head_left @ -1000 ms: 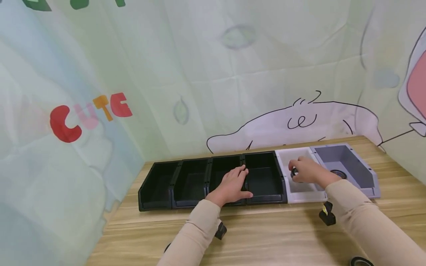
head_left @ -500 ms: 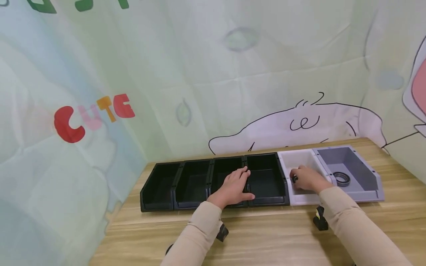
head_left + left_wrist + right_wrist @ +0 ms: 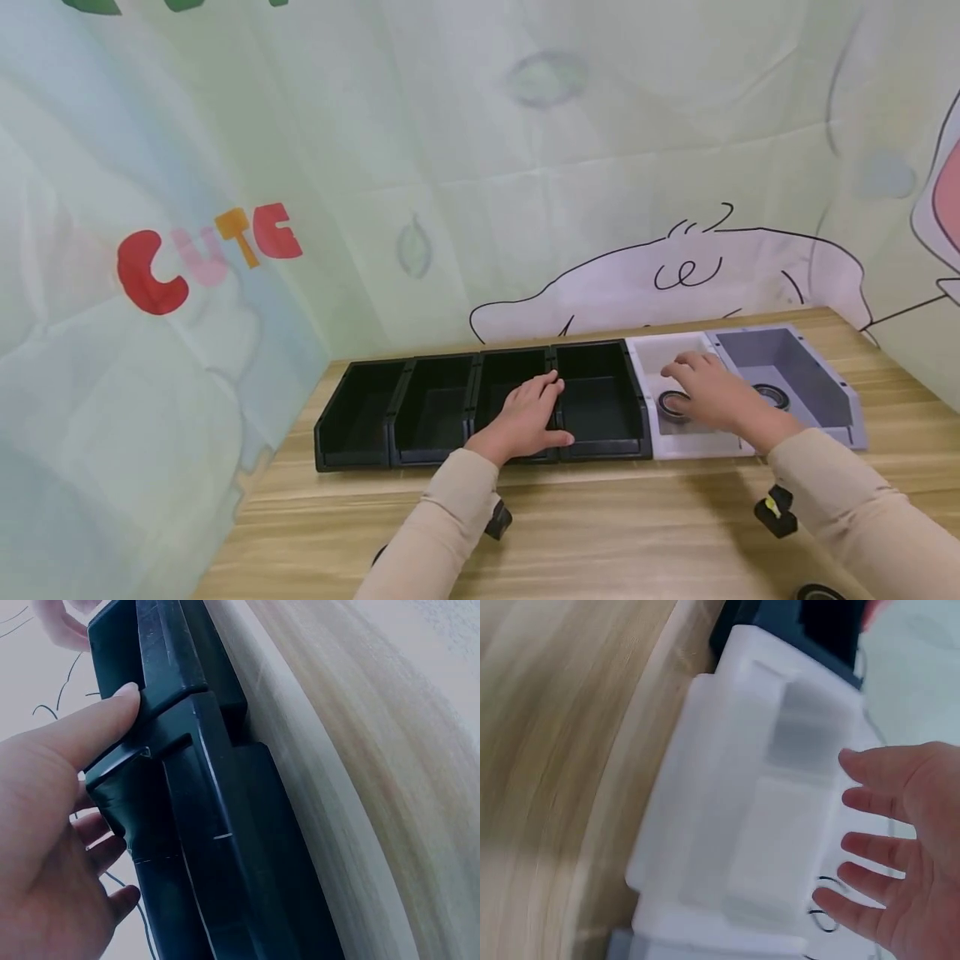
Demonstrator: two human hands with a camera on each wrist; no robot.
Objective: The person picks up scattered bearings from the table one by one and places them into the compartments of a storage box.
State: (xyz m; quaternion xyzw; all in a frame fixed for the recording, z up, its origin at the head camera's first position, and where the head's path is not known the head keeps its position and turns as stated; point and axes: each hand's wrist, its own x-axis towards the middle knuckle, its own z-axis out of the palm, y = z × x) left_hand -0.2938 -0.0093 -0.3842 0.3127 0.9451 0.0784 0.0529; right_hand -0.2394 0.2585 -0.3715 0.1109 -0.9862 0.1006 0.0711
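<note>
My right hand [image 3: 712, 393] hovers over the white bin [image 3: 722, 444], its fingers spread and holding nothing. Below the thumb lies a bearing [image 3: 664, 407], a dark ring inside the white bin, partly covered by the hand. In the right wrist view the fingers and thumb [image 3: 877, 766] stand apart beside the bin's rim. My left hand [image 3: 521, 421] rests on the black bins [image 3: 600, 454], over the wall between two of them. Its thumb [image 3: 105, 724] touches the rim in the left wrist view, the other fingers loosely bent beyond.
A grey bin [image 3: 821, 392] stands right of the white one and holds another bearing [image 3: 774, 395]. Several black bins continue leftward in the row. At the table's [image 3: 615, 533] lower right edge shows a further dark ring [image 3: 819, 592]. A printed curtain [image 3: 450, 167] hangs behind.
The right hand has let go of the bearing, which now lies in the white bin, and has opened and risen. The left hand has stayed on the black bins.
</note>
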